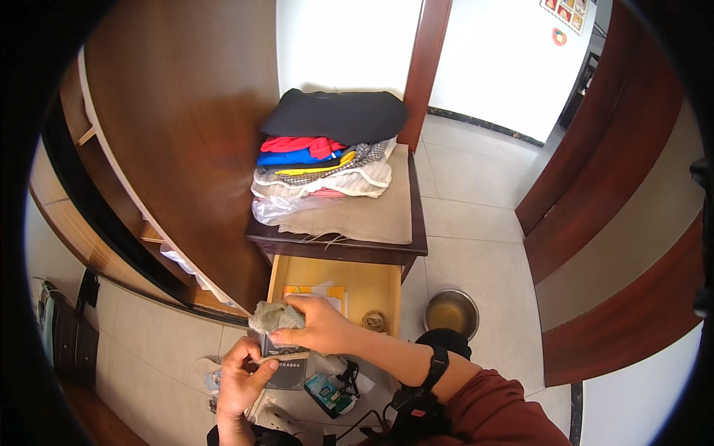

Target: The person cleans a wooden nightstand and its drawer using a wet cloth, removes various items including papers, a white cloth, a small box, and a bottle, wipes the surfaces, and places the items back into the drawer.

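My right hand point(320, 325) grips a crumpled grey-green cloth point(274, 317) between thumb and fingers. Just below and to the left, my left hand point(242, 375) pinches the edge of a dark grey flat box point(285, 374) with a pale rim and light lettering. The cloth hangs over the box's upper part, and whether it touches it I cannot tell. Both hands are in front of an open wooden drawer point(355, 276). Inside the drawer lie an orange-and-white paper item point(327, 293) and a small round brownish object point(374, 321).
Folded clothes point(327, 160) are stacked on the dark cabinet point(419, 241) above the drawer. A steel bowl point(451, 314) stands on the tiled floor to the right. Near my knees lie a teal packet point(331, 394) and a black strap. A brown wooden door point(186, 134) rises at left.
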{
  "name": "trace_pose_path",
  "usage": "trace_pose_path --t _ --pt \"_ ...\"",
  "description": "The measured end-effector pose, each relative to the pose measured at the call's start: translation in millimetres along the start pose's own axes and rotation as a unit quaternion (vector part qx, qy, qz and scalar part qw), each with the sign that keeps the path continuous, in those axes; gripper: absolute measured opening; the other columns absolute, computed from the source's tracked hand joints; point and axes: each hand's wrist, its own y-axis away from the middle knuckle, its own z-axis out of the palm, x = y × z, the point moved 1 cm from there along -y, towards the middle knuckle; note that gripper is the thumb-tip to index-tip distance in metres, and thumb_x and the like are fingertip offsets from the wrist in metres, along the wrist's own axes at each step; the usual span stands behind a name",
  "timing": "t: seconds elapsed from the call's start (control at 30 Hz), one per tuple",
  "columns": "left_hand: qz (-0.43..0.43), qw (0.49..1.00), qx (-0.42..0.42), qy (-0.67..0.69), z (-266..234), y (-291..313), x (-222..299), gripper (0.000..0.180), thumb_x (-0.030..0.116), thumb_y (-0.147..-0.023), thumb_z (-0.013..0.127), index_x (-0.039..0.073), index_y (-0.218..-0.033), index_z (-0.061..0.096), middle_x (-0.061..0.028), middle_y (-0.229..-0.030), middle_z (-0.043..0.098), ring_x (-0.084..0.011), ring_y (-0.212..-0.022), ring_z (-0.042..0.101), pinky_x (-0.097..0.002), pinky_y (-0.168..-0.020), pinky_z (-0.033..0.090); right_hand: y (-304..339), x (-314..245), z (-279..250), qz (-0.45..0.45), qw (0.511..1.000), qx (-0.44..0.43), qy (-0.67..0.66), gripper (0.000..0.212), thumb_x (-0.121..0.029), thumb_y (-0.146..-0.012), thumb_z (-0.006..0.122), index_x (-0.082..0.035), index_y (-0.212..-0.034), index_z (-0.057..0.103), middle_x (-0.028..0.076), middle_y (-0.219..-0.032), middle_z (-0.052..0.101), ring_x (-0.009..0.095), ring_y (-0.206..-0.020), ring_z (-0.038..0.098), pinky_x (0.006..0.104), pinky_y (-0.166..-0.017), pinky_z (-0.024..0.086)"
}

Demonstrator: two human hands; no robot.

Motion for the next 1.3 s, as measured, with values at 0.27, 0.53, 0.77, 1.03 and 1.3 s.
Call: trace_pose_path --t 0.27,0.53,0.77,1.03,1.3 --pt "-0.100 0.985 -0.019 0.136 17.3 -2.0 -13.0 0.039 -0.002 -0.079 0.056 0.014 -0.106 0.031 -0.0038 -0.097 0.050 -0.0116 -0.087 0.048 -0.0234 -0.077 0.041 -4.9 6.2 -10.3 0.077 0.996 -0.053 -0.017 0.038 -0.027 -0.073 0.072 0.003 -0.092 0.058 0.013 -0.081 0.061 0.014 -0.075 0.055 0.0303 -0.069 0.044" --pt "-0.055 0.996 0.038 -0.053 27.6 -11.5 -24.0 0.035 0.021 -0.087 0.057 -0.003 -0.111 0.051 -0.0077 -0.099 0.058 -0.0142 -0.090 0.051 -0.0280 -0.081 0.041 -4.1 14.4 -2.1 0.114 0.992 -0.054 -0.004 0.045 -0.035 -0.074 0.071 0.000 -0.101 0.059 0.010 -0.088 0.063 0.017 -0.082 0.058 0.0302 -0.074 0.046" --pt "-0.170 0.934 0.196 0.246 31.0 -4.1 -18.4 0.045 0.037 -0.089 0.052 -0.002 -0.110 0.052 -0.0083 -0.093 0.059 -0.0153 -0.079 0.057 -0.0295 -0.068 0.048 1.0 10.8 -17.8 0.167 0.926 0.114 -0.319 0.038 -0.034 -0.084 0.062 -0.002 -0.105 0.059 0.007 -0.099 0.061 0.014 -0.086 0.058 0.0292 -0.072 0.048" --pt "-0.269 0.841 0.193 0.429 33.5 -12.5 -23.5 0.043 0.045 -0.084 0.058 0.007 -0.103 0.056 -0.0035 -0.088 0.062 -0.0126 -0.070 0.059 -0.0256 -0.061 0.050 -3.7 12.7 8.4 0.028 0.951 0.184 -0.249 0.035 -0.024 -0.087 0.059 0.000 -0.112 0.053 0.003 -0.099 0.058 0.009 -0.088 0.053 0.0241 -0.078 0.044" --pt "-0.266 0.814 0.195 0.477 31.0 -19.5 -27.7 0.045 0.041 -0.085 0.058 0.004 -0.109 0.053 -0.0062 -0.096 0.061 -0.0152 -0.078 0.061 -0.0289 -0.066 0.052 1.0 8.8 14.4 -0.093 0.986 0.140 -0.003 0.033 -0.013 -0.077 0.065 0.001 -0.104 0.053 0.010 -0.092 0.057 0.018 -0.086 0.055 0.0296 -0.079 0.043"
